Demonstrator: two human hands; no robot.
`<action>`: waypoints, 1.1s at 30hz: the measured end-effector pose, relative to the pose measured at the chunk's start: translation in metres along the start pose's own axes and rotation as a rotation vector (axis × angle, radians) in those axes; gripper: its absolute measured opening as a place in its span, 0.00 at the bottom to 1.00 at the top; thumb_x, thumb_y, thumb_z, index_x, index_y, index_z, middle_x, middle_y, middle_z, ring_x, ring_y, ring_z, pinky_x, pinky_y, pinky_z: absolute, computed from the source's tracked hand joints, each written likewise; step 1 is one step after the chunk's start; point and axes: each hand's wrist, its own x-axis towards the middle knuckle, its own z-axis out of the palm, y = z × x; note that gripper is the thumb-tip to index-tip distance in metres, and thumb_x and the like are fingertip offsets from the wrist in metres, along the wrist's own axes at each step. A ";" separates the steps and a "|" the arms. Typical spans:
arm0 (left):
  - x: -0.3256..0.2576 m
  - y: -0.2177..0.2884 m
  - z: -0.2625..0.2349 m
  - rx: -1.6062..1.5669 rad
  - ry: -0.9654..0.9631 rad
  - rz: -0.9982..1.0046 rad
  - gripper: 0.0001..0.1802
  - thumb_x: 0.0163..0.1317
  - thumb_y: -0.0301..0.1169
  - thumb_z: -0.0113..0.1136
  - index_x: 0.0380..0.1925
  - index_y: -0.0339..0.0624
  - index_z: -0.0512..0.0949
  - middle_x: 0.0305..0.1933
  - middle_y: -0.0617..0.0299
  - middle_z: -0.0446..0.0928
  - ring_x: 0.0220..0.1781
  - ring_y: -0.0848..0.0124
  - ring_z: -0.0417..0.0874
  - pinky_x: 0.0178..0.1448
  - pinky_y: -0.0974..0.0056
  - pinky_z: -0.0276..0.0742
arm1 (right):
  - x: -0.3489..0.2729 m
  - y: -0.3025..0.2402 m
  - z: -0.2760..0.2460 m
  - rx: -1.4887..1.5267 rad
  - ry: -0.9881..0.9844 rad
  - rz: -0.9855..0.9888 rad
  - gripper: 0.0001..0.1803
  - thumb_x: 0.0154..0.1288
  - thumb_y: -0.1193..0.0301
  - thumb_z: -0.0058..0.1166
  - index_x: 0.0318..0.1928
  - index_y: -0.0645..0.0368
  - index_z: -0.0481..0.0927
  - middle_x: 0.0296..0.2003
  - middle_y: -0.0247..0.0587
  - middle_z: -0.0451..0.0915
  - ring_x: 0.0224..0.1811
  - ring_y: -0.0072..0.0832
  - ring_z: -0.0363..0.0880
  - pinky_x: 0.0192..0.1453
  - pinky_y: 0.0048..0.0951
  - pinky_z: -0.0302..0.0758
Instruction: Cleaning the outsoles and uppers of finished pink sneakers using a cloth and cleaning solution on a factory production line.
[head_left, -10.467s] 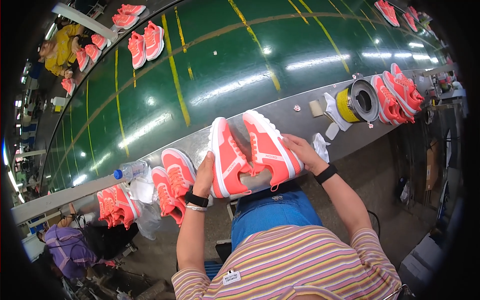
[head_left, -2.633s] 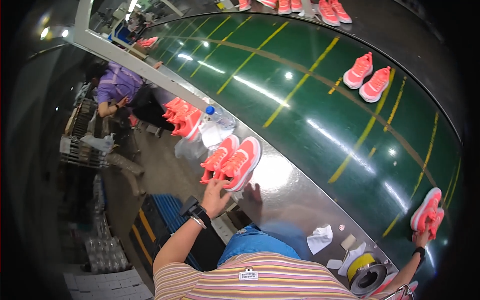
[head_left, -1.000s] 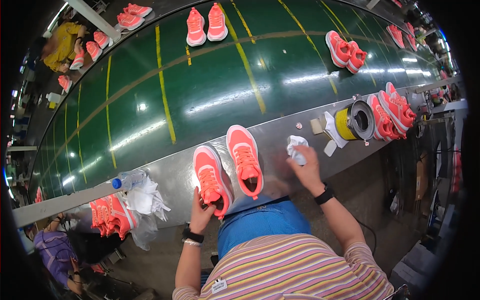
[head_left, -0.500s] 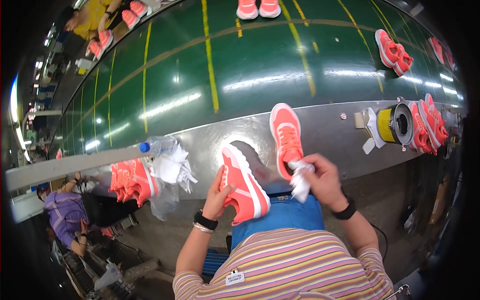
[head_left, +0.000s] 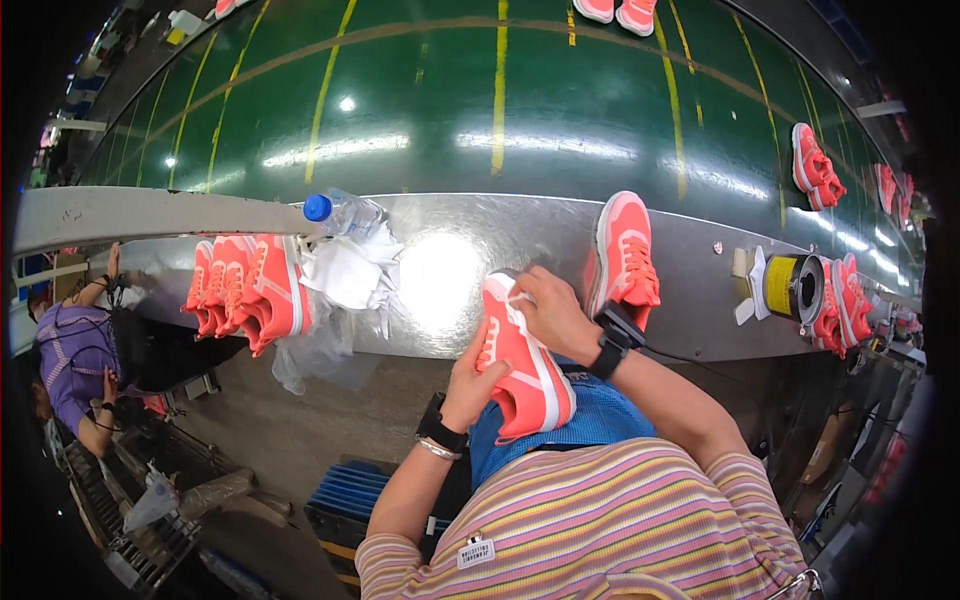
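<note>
My left hand (head_left: 470,388) is closed around the side of a coral sneaker (head_left: 527,377) with a white sole, held over my lap with its toe pointing away from me. At the toe my right hand (head_left: 552,312) is closed, its fingertips pressed against the sole's edge. A bit of white cloth (head_left: 514,296) shows at those fingertips; most of it is hidden. A second coral sneaker (head_left: 627,252) rests on the metal ledge (head_left: 470,215), just beyond my right wrist.
Left on the ledge are several coral sneakers (head_left: 250,290), crumpled white paper (head_left: 352,270) and a blue-capped bottle (head_left: 345,213) beside a pale bar (head_left: 150,213). A yellow-labelled can (head_left: 783,285) stands right. Beyond runs a green conveyor belt (head_left: 420,120) with more sneakers (head_left: 817,165). A person in purple (head_left: 75,360) sits left.
My right hand has moved left with the white cloth, from the heel of the second sneaker to the toe of the held one. The view has shifted.
</note>
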 end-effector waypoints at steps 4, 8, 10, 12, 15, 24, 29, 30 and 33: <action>0.001 -0.004 -0.004 0.129 0.002 0.056 0.39 0.55 0.22 0.55 0.66 0.35 0.50 0.54 0.55 0.70 0.49 0.75 0.73 0.52 0.70 0.71 | -0.036 -0.006 -0.006 0.091 -0.073 -0.020 0.02 0.53 0.79 0.51 0.30 0.61 0.75 0.29 0.48 0.71 0.33 0.47 0.72 0.38 0.41 0.69; 0.002 0.004 0.005 0.249 0.005 0.040 0.39 0.56 0.25 0.55 0.66 0.34 0.50 0.54 0.54 0.71 0.49 0.74 0.74 0.52 0.70 0.71 | -0.018 0.000 -0.007 0.035 0.007 0.028 0.02 0.54 0.79 0.51 0.30 0.61 0.75 0.28 0.47 0.69 0.33 0.46 0.72 0.38 0.40 0.69; 0.001 0.000 0.005 0.246 0.003 0.045 0.39 0.56 0.25 0.56 0.66 0.35 0.50 0.54 0.53 0.71 0.49 0.74 0.74 0.52 0.70 0.71 | -0.017 -0.002 -0.010 0.008 -0.006 0.051 0.02 0.54 0.79 0.51 0.30 0.61 0.75 0.29 0.47 0.69 0.34 0.45 0.72 0.38 0.40 0.69; 0.002 -0.001 0.003 0.244 0.014 0.060 0.39 0.56 0.26 0.56 0.66 0.36 0.50 0.54 0.52 0.71 0.49 0.73 0.74 0.52 0.70 0.71 | -0.043 -0.009 -0.014 0.035 -0.091 0.041 0.02 0.54 0.78 0.51 0.30 0.61 0.75 0.28 0.47 0.69 0.33 0.45 0.72 0.37 0.39 0.69; 0.004 -0.002 0.003 0.322 -0.002 0.060 0.39 0.55 0.27 0.57 0.66 0.38 0.51 0.55 0.50 0.70 0.50 0.72 0.75 0.52 0.69 0.71 | -0.035 -0.003 -0.012 0.089 -0.072 0.104 0.03 0.53 0.79 0.52 0.30 0.62 0.75 0.28 0.46 0.69 0.34 0.44 0.71 0.37 0.38 0.69; 0.003 -0.005 0.005 0.509 0.026 0.047 0.42 0.53 0.33 0.59 0.66 0.41 0.52 0.50 0.42 0.70 0.50 0.58 0.75 0.54 0.62 0.70 | -0.041 -0.002 -0.012 0.045 -0.020 0.034 0.05 0.51 0.82 0.51 0.31 0.61 0.74 0.27 0.46 0.69 0.31 0.44 0.71 0.35 0.38 0.69; 0.002 -0.004 0.006 0.579 0.032 0.073 0.42 0.53 0.34 0.59 0.67 0.42 0.51 0.48 0.42 0.70 0.48 0.57 0.76 0.54 0.62 0.70 | -0.031 0.006 -0.010 0.029 0.056 0.010 0.05 0.52 0.81 0.51 0.31 0.61 0.74 0.27 0.46 0.69 0.31 0.45 0.71 0.34 0.38 0.69; 0.002 -0.003 0.005 0.585 0.036 0.078 0.42 0.53 0.34 0.59 0.67 0.42 0.51 0.48 0.42 0.70 0.48 0.57 0.76 0.54 0.62 0.70 | -0.044 0.005 -0.013 0.029 0.000 0.016 0.05 0.52 0.81 0.52 0.31 0.61 0.76 0.27 0.44 0.70 0.30 0.40 0.72 0.34 0.35 0.69; 0.005 0.002 0.001 0.553 0.023 0.057 0.42 0.53 0.34 0.59 0.67 0.41 0.52 0.49 0.42 0.70 0.49 0.57 0.75 0.54 0.61 0.70 | -0.062 -0.008 -0.031 0.139 -0.094 0.172 0.04 0.53 0.80 0.53 0.32 0.62 0.77 0.28 0.40 0.73 0.30 0.32 0.74 0.34 0.30 0.70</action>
